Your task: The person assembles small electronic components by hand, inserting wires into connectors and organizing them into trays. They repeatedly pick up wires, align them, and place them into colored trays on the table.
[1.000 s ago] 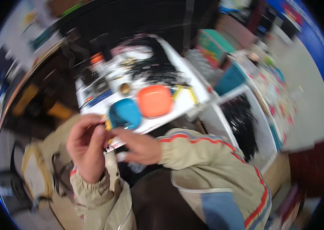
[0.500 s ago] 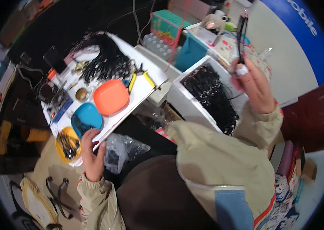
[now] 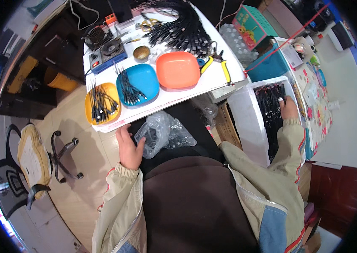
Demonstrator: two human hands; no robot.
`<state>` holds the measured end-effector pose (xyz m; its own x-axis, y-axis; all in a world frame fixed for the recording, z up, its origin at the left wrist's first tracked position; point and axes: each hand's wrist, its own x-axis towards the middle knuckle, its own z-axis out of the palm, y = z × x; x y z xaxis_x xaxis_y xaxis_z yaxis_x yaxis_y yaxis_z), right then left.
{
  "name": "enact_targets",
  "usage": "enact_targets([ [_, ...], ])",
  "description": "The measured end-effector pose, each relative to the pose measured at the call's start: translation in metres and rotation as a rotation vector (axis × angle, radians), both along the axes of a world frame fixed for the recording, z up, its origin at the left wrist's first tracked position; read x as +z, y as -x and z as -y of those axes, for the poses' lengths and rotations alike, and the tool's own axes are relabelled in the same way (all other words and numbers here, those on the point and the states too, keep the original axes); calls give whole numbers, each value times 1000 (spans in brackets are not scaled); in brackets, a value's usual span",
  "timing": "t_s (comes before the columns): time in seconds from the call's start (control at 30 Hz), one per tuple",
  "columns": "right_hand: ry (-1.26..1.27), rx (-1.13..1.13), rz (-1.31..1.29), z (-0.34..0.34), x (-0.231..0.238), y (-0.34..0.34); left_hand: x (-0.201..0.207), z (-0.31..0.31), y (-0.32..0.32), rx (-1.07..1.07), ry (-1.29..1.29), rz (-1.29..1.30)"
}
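Observation:
My right hand is lowered over a white foam box on the right. Its fingers are closed around a dark cable, whose ends blend into the pile of black cables inside. My left hand holds nothing; its fingers and thumb are apart. It hovers by the table's front edge, beside a clear plastic bag on my lap. Small dark pieces show through the bag.
On the white table stand a yellow tray and a blue tray with short black cables, an orange tray, yellow-handled pliers and a large cable bundle. An office chair is at left.
My right hand has come down from raised, holding a looped black cable, to the foam box. The view has shifted, and my left hand now sits away from the blue tray, near the bag.

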<state>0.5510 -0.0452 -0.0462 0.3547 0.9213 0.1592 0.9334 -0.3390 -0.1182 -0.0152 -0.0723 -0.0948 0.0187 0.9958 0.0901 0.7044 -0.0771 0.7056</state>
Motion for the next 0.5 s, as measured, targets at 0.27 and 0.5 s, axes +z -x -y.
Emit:
enact_targets([
  [0.27, 32, 1138, -746, 9, 29, 280, 3, 0, -1, 14, 483, 943],
  [0.5, 31, 1448, -745, 6, 31, 365, 59, 37, -19, 12, 199, 1486],
])
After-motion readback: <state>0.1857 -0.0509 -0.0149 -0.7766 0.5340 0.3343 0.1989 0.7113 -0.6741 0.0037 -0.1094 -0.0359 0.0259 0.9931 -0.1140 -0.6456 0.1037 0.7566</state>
